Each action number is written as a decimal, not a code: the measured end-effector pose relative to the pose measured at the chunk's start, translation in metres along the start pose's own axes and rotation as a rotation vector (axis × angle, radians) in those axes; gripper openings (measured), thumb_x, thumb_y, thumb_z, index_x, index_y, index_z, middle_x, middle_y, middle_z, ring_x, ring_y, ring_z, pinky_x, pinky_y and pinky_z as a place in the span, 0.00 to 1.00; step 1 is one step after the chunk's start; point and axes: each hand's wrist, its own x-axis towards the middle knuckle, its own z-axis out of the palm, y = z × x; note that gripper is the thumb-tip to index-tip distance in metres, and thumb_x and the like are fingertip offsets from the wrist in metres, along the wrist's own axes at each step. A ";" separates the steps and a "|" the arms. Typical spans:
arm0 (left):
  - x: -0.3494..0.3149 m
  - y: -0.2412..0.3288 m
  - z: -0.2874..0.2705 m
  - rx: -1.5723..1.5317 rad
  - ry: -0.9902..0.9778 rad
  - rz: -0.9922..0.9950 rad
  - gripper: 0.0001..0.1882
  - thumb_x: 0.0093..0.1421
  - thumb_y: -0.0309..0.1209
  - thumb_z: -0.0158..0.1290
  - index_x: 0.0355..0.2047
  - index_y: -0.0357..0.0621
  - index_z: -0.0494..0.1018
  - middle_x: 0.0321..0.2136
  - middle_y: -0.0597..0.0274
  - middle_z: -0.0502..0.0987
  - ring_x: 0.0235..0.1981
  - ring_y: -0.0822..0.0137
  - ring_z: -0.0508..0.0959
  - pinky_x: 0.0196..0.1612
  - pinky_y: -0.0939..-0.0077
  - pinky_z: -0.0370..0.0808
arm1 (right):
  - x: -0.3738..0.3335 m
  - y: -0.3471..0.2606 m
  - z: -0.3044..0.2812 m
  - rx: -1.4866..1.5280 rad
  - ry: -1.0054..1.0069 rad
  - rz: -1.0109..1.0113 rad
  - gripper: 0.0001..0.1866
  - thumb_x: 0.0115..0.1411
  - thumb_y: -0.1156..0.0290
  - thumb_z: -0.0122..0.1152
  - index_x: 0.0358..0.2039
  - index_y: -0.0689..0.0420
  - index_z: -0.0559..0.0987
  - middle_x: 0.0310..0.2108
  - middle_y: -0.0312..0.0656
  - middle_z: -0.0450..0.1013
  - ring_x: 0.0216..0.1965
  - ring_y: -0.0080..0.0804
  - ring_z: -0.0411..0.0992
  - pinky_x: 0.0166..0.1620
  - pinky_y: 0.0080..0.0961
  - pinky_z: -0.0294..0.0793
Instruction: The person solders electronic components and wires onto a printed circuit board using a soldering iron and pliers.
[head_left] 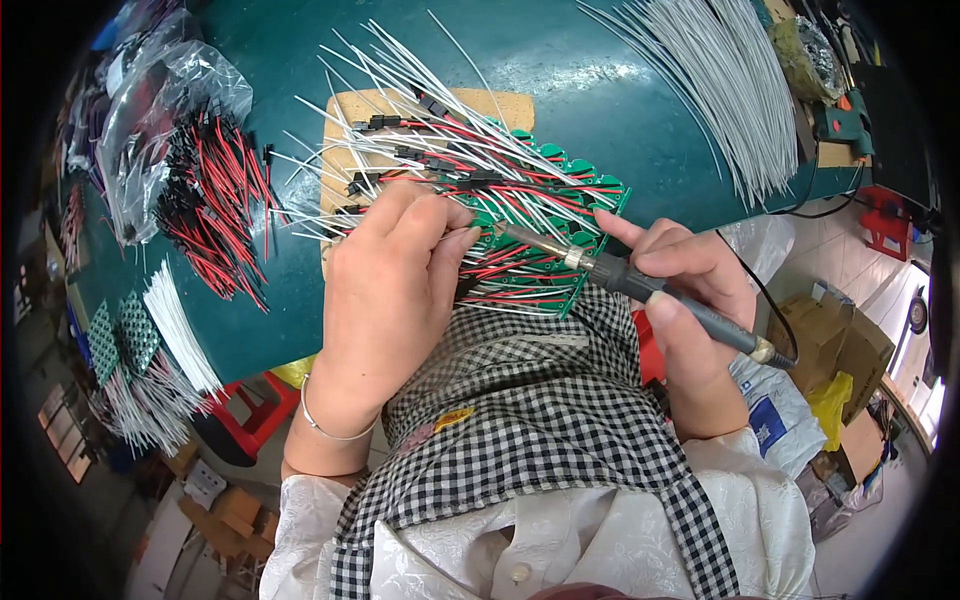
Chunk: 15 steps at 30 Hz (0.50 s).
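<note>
My right hand grips a soldering iron by its dark handle, with the metal tip pointing left to the green circuit boards. My left hand is closed in a pinch beside that tip, on what looks like a thin wire, mostly hidden by the fingers. The boards stand in a joined panel, with white wires and red-and-black leads fanning out to the left. Black plug connectors end several leads. Beneath them lies a tan board.
A green tabletop carries a heap of red-and-black leads at left, by a clear plastic bag. White wire bundles lie near left and far right. The iron's black cord curves behind my right hand.
</note>
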 end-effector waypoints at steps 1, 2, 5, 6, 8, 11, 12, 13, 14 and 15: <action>0.000 -0.001 0.000 -0.019 -0.012 0.004 0.07 0.57 0.25 0.62 0.32 0.43 0.73 0.30 0.59 0.74 0.27 0.54 0.79 0.28 0.60 0.76 | 0.000 0.000 0.001 -0.051 -0.013 0.002 0.11 0.57 0.79 0.61 0.41 0.66 0.77 0.32 0.43 0.73 0.34 0.30 0.71 0.64 0.57 0.68; 0.000 -0.001 0.001 -0.021 -0.014 0.004 0.07 0.57 0.25 0.62 0.32 0.43 0.73 0.30 0.59 0.74 0.27 0.54 0.79 0.28 0.60 0.76 | 0.001 -0.001 0.001 -0.052 -0.012 0.004 0.11 0.57 0.79 0.61 0.41 0.66 0.77 0.32 0.43 0.73 0.34 0.30 0.71 0.64 0.57 0.68; 0.001 -0.001 0.002 0.030 -0.002 0.037 0.07 0.57 0.24 0.62 0.31 0.43 0.73 0.30 0.60 0.75 0.27 0.55 0.79 0.27 0.61 0.76 | 0.003 -0.003 0.003 -0.126 -0.004 0.026 0.10 0.55 0.81 0.62 0.40 0.67 0.77 0.30 0.44 0.74 0.31 0.31 0.72 0.62 0.55 0.70; 0.000 -0.002 0.003 0.033 0.004 0.038 0.07 0.57 0.25 0.62 0.32 0.43 0.74 0.31 0.60 0.75 0.26 0.55 0.79 0.26 0.61 0.76 | 0.004 -0.003 0.003 -0.145 -0.007 0.031 0.10 0.55 0.81 0.62 0.39 0.67 0.78 0.29 0.44 0.74 0.31 0.31 0.72 0.62 0.54 0.71; -0.001 -0.003 0.004 0.035 0.010 0.037 0.07 0.57 0.25 0.62 0.32 0.43 0.74 0.31 0.61 0.75 0.26 0.56 0.79 0.26 0.62 0.75 | 0.004 -0.003 0.004 -0.163 -0.011 0.037 0.10 0.55 0.80 0.63 0.39 0.67 0.78 0.29 0.44 0.74 0.31 0.31 0.73 0.61 0.53 0.72; -0.002 -0.005 0.006 0.034 0.050 0.081 0.07 0.57 0.26 0.62 0.32 0.44 0.74 0.31 0.61 0.75 0.24 0.56 0.79 0.24 0.63 0.75 | 0.005 -0.002 0.005 -0.180 -0.018 0.023 0.10 0.55 0.80 0.63 0.38 0.67 0.78 0.28 0.44 0.74 0.30 0.31 0.72 0.61 0.52 0.73; -0.003 -0.005 0.007 0.037 0.060 0.084 0.07 0.57 0.26 0.62 0.32 0.44 0.74 0.30 0.62 0.75 0.24 0.57 0.79 0.23 0.64 0.75 | 0.005 -0.002 0.005 -0.183 -0.016 0.021 0.10 0.55 0.80 0.63 0.38 0.67 0.78 0.28 0.44 0.74 0.30 0.30 0.72 0.61 0.51 0.73; -0.003 -0.006 0.008 0.037 0.067 0.088 0.07 0.57 0.26 0.62 0.32 0.45 0.74 0.30 0.62 0.75 0.24 0.57 0.79 0.23 0.64 0.75 | 0.005 -0.001 0.005 -0.187 -0.013 0.020 0.10 0.55 0.80 0.63 0.39 0.67 0.78 0.28 0.43 0.74 0.30 0.30 0.72 0.61 0.51 0.73; -0.003 -0.007 0.009 0.034 0.066 0.087 0.07 0.57 0.26 0.62 0.32 0.45 0.74 0.30 0.62 0.75 0.24 0.57 0.79 0.23 0.64 0.75 | 0.005 -0.001 0.005 -0.188 -0.012 0.023 0.10 0.55 0.80 0.63 0.39 0.67 0.78 0.28 0.43 0.74 0.30 0.30 0.72 0.61 0.51 0.73; -0.003 -0.008 0.009 0.048 0.069 0.094 0.07 0.57 0.26 0.63 0.32 0.45 0.74 0.30 0.63 0.75 0.23 0.58 0.79 0.23 0.65 0.75 | 0.005 -0.001 0.005 -0.187 -0.009 0.029 0.10 0.55 0.80 0.63 0.39 0.67 0.77 0.28 0.43 0.74 0.30 0.30 0.72 0.61 0.51 0.73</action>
